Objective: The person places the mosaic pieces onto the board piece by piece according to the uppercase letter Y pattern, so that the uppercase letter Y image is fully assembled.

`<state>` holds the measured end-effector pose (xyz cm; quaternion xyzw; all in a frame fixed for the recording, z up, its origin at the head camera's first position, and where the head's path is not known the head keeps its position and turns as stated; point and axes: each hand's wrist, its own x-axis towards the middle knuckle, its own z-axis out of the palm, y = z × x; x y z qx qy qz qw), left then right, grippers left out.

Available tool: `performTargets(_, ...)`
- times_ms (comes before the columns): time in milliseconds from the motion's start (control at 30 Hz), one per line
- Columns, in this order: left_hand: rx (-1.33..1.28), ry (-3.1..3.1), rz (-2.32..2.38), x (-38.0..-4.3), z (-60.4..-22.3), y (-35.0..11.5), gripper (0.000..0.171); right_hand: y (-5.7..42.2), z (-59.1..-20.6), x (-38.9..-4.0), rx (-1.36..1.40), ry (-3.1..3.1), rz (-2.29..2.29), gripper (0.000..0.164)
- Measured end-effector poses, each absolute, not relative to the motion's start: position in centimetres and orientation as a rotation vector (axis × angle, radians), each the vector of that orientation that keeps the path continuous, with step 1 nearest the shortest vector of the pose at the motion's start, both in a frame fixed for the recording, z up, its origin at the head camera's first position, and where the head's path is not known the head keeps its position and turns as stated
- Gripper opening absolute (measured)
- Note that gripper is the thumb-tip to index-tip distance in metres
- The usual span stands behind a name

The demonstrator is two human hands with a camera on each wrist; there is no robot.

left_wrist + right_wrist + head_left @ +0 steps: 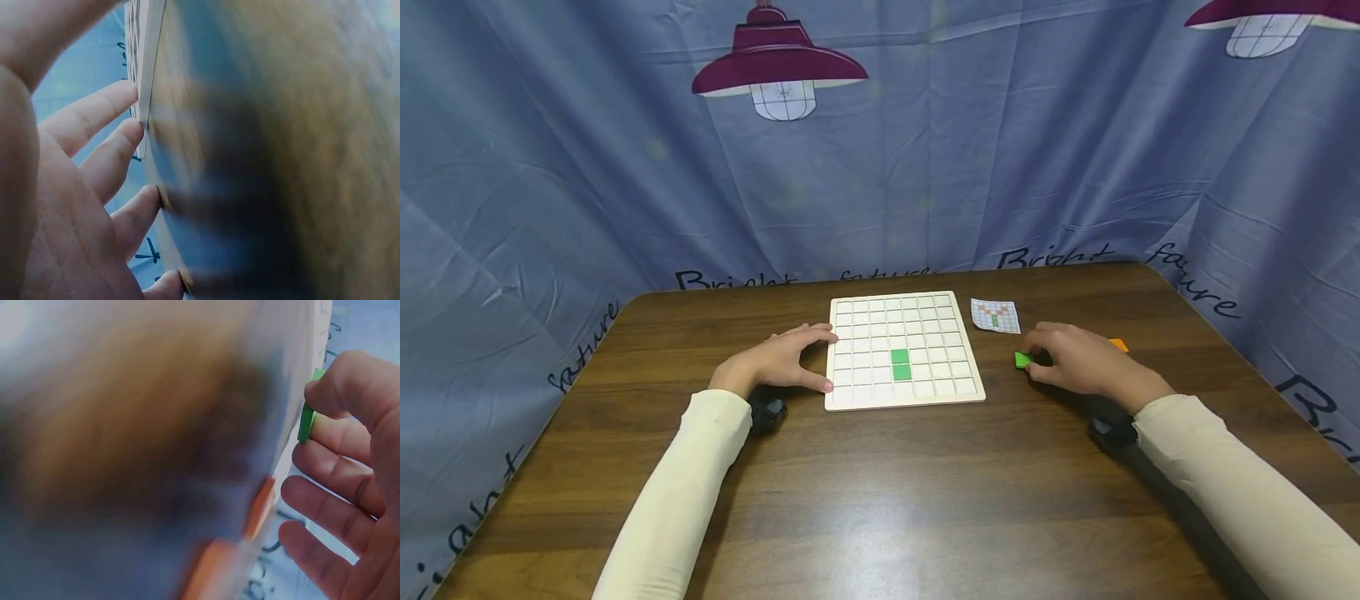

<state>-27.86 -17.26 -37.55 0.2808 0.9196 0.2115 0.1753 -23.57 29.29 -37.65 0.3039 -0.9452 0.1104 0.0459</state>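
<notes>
A white square board with a grid of cells lies on the table, and two green tiles sit in adjoining cells of one column. My left hand rests at the board's left edge, thumb and fingertips touching it, fingers spread and loosely extended. To the right of the board, my right hand pinches a green tile between thumb and index finger, close over the table. In the right wrist view its other fingers stand apart from the tile. Part of the tile is hidden behind the thumb.
A small paper card printed with a grid of orange and green squares lies right of the board. Orange pieces lie beside my right hand, partly hidden by it in the head view. A blue printed curtain hangs behind the wooden table.
</notes>
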Motion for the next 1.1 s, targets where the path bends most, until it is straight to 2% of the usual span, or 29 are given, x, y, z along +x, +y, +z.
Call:
performTargets(300, 0.791, 2.622, 0.597, -27.8, -37.9, -17.3, 0.087, 22.5, -36.5, -27.7, 0.968, -2.886, 0.388, 0.016)
performTargets(567, 0.791, 2.611, 0.614, -27.6, -38.2, -17.2, 0.086, 15.6, -36.7, -29.7, 1.212, -2.874, 0.481, 0.012)
performTargets(667, 0.788, 2.615, 0.620, -27.5, -38.3, -17.2, 0.087, 14.4, -37.1, -30.1, 1.236, -2.897, 0.521, 0.008)
performTargets(1100, 0.777, 2.635, 0.620, -27.6, -38.0, -17.4, 0.087, 13.0, -36.4, -30.6, 1.206, -3.011, 0.582, 0.013)
